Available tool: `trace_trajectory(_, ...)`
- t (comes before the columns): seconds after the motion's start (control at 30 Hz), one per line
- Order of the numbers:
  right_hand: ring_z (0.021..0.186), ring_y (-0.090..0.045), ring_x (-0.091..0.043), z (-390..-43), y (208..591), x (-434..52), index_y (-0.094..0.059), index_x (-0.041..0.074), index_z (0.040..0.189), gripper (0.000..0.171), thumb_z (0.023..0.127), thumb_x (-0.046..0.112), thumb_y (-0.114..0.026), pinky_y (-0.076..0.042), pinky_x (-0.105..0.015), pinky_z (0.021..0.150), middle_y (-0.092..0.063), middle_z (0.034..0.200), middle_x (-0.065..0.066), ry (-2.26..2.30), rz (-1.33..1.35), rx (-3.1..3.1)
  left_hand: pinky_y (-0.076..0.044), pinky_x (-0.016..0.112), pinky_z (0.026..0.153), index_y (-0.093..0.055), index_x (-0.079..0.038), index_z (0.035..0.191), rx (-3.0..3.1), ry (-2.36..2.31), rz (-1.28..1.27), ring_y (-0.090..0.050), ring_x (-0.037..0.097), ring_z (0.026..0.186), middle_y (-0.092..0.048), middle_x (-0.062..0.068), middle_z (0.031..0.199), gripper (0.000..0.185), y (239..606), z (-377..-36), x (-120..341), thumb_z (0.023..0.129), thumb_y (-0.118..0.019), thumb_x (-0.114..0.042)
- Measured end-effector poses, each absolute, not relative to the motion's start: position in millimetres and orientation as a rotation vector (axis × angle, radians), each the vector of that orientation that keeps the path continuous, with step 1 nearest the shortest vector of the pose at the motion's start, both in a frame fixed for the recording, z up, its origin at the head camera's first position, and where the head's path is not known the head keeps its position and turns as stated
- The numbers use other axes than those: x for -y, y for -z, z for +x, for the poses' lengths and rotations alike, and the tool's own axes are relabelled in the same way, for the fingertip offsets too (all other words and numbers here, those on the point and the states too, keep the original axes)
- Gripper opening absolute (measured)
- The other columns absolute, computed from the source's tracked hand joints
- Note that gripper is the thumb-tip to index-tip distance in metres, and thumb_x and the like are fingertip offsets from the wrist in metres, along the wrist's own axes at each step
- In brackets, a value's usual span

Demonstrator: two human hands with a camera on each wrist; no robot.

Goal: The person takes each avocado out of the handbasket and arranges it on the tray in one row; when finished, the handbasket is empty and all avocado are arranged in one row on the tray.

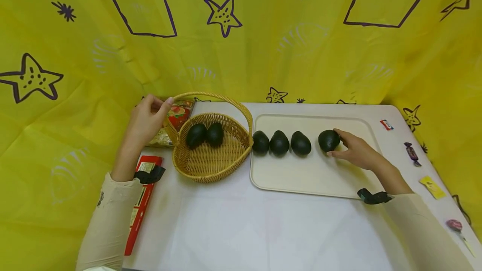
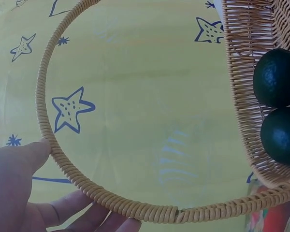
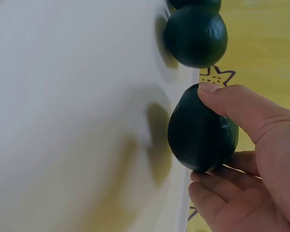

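My left hand pinches the basket handle between thumb and fingers. My right hand curls its fingers round the rightmost avocado on the tray.

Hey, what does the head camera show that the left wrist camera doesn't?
Only the head view shows the tray with four avocados, the right hand gripping the rightmost avocado, and the wrapped sweets along the table's right edge. Only the left wrist view shows the handle's wrapped weave up close. Both show the wicker basket, its two avocados, and the left hand holding the handle.
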State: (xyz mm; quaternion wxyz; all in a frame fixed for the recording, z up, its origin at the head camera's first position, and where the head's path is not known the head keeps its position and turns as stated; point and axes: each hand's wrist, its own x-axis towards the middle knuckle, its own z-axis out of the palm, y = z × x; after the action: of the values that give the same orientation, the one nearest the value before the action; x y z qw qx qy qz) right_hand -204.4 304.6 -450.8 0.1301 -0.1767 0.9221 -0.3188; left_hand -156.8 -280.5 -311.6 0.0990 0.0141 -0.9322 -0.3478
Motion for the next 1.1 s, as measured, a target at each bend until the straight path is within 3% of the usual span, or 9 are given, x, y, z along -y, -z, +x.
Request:
trace_trajectory(0.33,0.142,-0.035,-0.065,-204,465,-295,-0.020,-0.013,0.160,0.093,0.097,0.019,-0.080,-0.033,-0.071,0.114,-0.024,0.162,-0.042,1.015,-0.576,-2.646,-0.046,0.042,0.080,-0.058,0.000,0.122,2.763,1.051,0.050,-0.061,0.030,0.084,-0.064,0.020,0.112,0.065,313,-156,279,0.106,-0.049,-0.062)
trace_trajectory(0.57,0.138,-0.041,-0.066,-202,465,-289,-0.021,-0.010,0.162,0.094,0.096,0.021,-0.080,-0.035,-0.071,0.113,-0.027,0.163,-0.040,0.955,-0.603,-2.694,-0.045,0.049,0.089,-0.057,0.000,0.122,2.755,1.074,0.058,-0.059,0.036,0.104,-0.062,0.023,0.119,0.067,313,-157,279,0.105,-0.049,-0.065)
trace_trajectory(0.83,0.133,-0.045,-0.067,-201,463,-283,-0.020,-0.007,0.163,0.097,0.095,0.022,-0.082,-0.039,-0.072,0.110,-0.029,0.163,-0.039,0.890,-0.625,-2.699,-0.044,0.043,0.082,-0.058,0.001,0.122,2.749,1.061,0.053,-0.059,0.032,0.092,-0.063,0.021,0.113,0.065,313,-156,278,0.106,-0.049,-0.061)
trace_trajectory(1.1,0.135,-0.045,-0.065,-197,462,-280,-0.021,-0.006,0.164,0.096,0.094,0.021,-0.082,-0.039,-0.071,0.111,-0.029,0.164,-0.037,0.869,-0.636,-2.710,-0.045,0.057,0.098,-0.055,0.001,0.123,2.751,1.111,0.054,-0.057,0.040,0.118,-0.061,0.023,0.126,0.070,312,-156,279,0.104,-0.049,-0.066)
